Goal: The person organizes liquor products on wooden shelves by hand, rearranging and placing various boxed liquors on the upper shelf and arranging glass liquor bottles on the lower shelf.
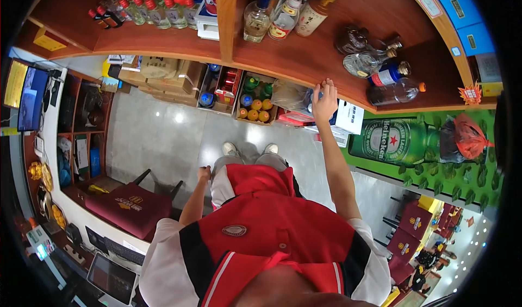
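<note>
My right hand [325, 101] is stretched forward to the front edge of the wooden shelf [261, 63]. Its fingers reach out and rest at that edge, with nothing visible held in them. Just left of it, below the shelf, are a clear plastic bag [293, 94] and a box of green-, blue- and orange-capped bottles [256, 106]. On the shelf above stand several liquor bottles [285, 21], and more bottles [370, 62] lie to the right. My left hand [204, 174] hangs low by my side, fingers curled in, no object showing.
Cardboard boxes [174, 78] line the floor under the shelf. A maroon-covered chair [128, 203] stands at left before the counter. Small red-capped bottles [157, 13] fill the upper left shelf. A green Heineken panel [392, 140] and a red bag [471, 135] are at right.
</note>
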